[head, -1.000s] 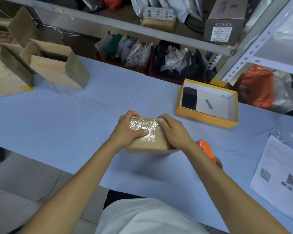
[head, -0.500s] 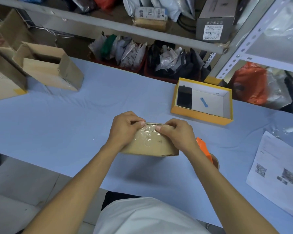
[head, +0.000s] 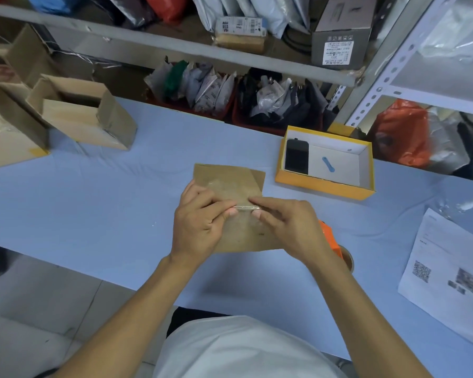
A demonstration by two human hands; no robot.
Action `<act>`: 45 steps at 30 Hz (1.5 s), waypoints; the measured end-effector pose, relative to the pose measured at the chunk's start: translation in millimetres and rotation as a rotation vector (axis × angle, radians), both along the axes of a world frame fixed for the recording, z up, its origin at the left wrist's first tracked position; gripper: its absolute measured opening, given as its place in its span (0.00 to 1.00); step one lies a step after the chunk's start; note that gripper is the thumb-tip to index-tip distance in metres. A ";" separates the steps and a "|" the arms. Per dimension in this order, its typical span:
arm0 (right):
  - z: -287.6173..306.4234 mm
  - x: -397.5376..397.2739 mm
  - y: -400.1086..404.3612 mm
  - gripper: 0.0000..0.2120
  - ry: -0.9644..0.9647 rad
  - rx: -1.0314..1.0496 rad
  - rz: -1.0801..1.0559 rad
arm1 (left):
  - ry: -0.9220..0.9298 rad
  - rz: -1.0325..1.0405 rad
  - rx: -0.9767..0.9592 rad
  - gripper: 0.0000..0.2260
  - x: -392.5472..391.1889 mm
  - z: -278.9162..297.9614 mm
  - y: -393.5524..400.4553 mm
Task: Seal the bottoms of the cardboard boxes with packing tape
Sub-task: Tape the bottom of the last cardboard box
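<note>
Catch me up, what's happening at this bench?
A person is taping a small cardboard box on the blue table. The left hand and right hand both press on clear tape along a box edge, fingertips meeting at the middle. An orange tape dispenser lies just behind the right wrist. Other open cardboard boxes sit far left, and a yellow tray box with a dark device inside sits to the right.

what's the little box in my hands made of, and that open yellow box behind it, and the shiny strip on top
Small box: plain brown cardboard, matte, held by the left hand and right hand.
Yellow box: looks like coated paperboard, smooth yellow outside, white inside.
Strip: likely clear plastic packing tape; it glints and the brown shows through.
</note>
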State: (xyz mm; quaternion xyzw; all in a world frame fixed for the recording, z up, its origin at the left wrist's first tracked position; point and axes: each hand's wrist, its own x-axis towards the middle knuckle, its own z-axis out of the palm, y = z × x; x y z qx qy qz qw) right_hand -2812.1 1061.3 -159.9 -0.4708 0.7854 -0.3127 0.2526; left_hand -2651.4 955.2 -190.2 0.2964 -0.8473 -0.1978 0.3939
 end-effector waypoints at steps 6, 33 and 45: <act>7.9 4.2 19.2 0.25 0.007 0.087 0.034 | 0.059 -0.023 -0.084 0.04 15.1 2.9 16.2; 15.1 11.1 25.9 0.08 0.458 -0.629 0.343 | -0.088 -0.064 1.293 0.16 36.3 24.9 -67.0; -21.5 -20.6 14.0 0.14 -0.225 -0.211 -0.205 | 0.321 0.107 1.243 0.17 1.8 -17.7 -17.5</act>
